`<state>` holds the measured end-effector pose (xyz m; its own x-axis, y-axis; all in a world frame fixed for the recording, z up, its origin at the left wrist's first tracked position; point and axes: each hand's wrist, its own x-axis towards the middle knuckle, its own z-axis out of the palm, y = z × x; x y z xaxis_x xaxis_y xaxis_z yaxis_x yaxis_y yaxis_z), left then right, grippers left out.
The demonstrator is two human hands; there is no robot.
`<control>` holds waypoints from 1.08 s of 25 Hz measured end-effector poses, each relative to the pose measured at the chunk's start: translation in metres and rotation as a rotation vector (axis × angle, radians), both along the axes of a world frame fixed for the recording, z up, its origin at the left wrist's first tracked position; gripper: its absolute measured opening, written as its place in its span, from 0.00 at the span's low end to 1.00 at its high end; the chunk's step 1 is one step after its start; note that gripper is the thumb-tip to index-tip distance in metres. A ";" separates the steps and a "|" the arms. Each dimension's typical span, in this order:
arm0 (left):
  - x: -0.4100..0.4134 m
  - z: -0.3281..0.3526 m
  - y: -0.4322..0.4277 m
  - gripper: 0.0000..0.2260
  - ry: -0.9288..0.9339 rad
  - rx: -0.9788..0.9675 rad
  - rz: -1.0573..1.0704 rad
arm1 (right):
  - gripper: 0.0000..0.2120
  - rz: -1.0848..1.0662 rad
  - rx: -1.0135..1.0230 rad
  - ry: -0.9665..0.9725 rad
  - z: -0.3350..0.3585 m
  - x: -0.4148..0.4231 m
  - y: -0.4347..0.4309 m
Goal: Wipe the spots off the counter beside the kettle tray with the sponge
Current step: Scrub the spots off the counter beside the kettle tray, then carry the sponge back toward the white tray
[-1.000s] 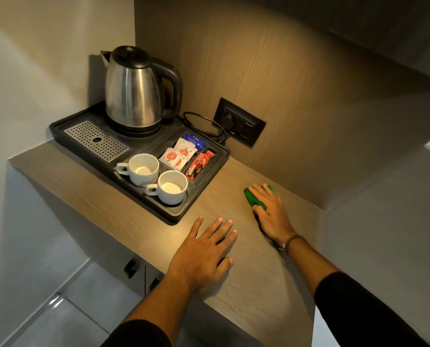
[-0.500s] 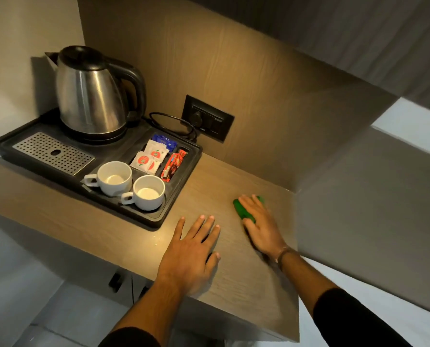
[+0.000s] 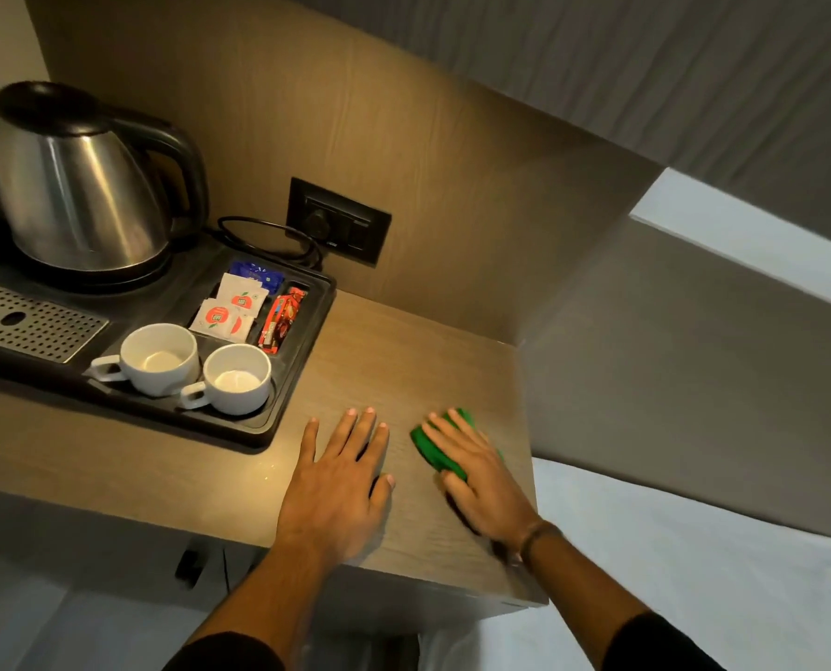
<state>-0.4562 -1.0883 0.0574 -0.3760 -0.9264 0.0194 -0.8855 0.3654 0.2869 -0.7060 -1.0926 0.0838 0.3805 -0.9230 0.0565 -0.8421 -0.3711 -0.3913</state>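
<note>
Tray (image 3: 302, 380): on the counter (image 3: 403, 360), at the left.
Kettle (image 3: 74, 181): on the tray, at its back.
Two cups (image 3: 161, 358): in the tray, at the front, side by side.
Sachets (image 3: 231, 312): in the compartment behind the cups.
Socket (image 3: 338, 220): on the wall behind the tray.
My left hand (image 3: 340, 481): flat on the counter, right of the tray.
Sponge (image 3: 435, 445): under my right hand (image 3: 481, 477), right of my left hand.

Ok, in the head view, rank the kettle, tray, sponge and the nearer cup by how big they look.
1. tray, partly cut off at the frame edge
2. kettle
3. cup
4. sponge, mostly hidden under the right hand, so unsure
</note>
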 end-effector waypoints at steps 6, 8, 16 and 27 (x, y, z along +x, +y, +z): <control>0.008 0.017 0.013 0.30 -0.011 -0.028 0.004 | 0.29 -0.356 0.013 -0.041 0.019 0.028 0.000; 0.027 0.029 0.030 0.31 -0.033 -0.038 0.036 | 0.31 -0.147 -0.011 -0.075 0.015 0.054 0.042; 0.003 0.009 0.001 0.30 -0.029 0.033 -0.006 | 0.36 -0.258 0.032 0.045 0.002 0.031 0.036; 0.106 0.032 0.231 0.35 -0.075 -0.031 0.320 | 0.35 -0.007 -0.278 0.193 0.012 0.103 0.154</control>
